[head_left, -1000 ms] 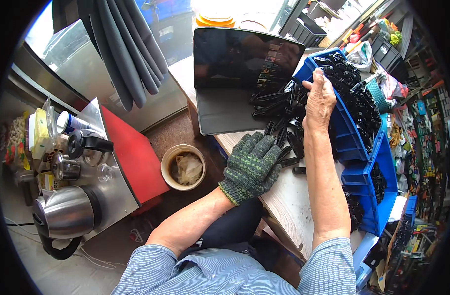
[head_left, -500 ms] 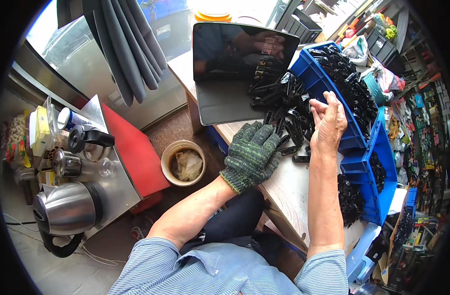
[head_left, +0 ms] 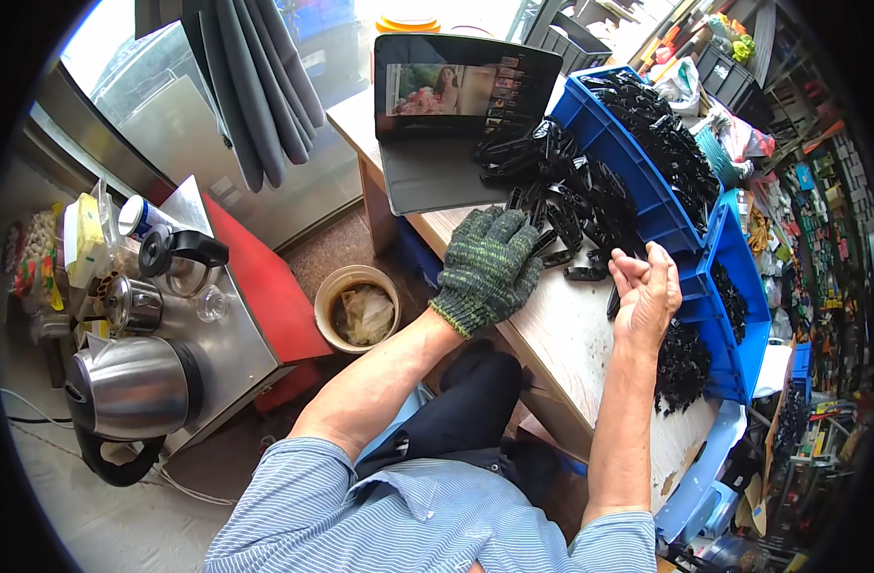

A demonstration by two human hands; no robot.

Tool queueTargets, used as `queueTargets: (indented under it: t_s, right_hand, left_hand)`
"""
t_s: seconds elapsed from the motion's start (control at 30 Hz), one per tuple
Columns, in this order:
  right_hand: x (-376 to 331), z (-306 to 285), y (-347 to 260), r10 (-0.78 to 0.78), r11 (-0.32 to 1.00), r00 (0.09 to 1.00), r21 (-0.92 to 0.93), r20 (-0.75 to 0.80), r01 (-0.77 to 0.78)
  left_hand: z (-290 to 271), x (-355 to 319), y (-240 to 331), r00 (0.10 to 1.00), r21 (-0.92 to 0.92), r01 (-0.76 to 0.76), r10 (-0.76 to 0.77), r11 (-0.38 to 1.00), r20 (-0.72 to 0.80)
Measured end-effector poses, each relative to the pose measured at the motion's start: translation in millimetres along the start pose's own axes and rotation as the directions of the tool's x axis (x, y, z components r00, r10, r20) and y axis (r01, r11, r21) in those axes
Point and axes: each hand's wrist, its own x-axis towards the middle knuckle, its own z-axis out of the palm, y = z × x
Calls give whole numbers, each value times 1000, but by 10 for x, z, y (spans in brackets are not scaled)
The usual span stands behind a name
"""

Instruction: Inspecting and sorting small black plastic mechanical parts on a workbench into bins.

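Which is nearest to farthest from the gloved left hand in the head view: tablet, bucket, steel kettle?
From the left hand:
1. Tablet, just beyond it on the table, propped up.
2. Bucket, on the floor to its left, slightly farther; close to the tablet's rank.
3. Steel kettle, far left on the metal stand, clearly farthest.

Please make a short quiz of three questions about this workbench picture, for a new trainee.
1. True or false: the left hand wears a knitted glove.
2. What fills the blue bins? A) black plastic parts B) red screws C) white cups
3. Which hand is bare, palm up, beside the black parts on the table?

Key: 1. True. 2. A. 3. The right hand.
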Motion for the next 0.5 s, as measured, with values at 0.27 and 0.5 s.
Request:
queueTargets:
  t_s: [0.27, 0.5]
  right_hand:
    - [-363, -425, 40, 43, 997, 995, 66, -92, -37]
    - [-615, -815, -47, 69, 997, 990, 48, -124, -64]
  left_hand:
    - [48, -7, -29, 997, -27, -81, 81, 996, -20]
    - [29, 26, -22, 990, 56, -96, 101, 994, -100]
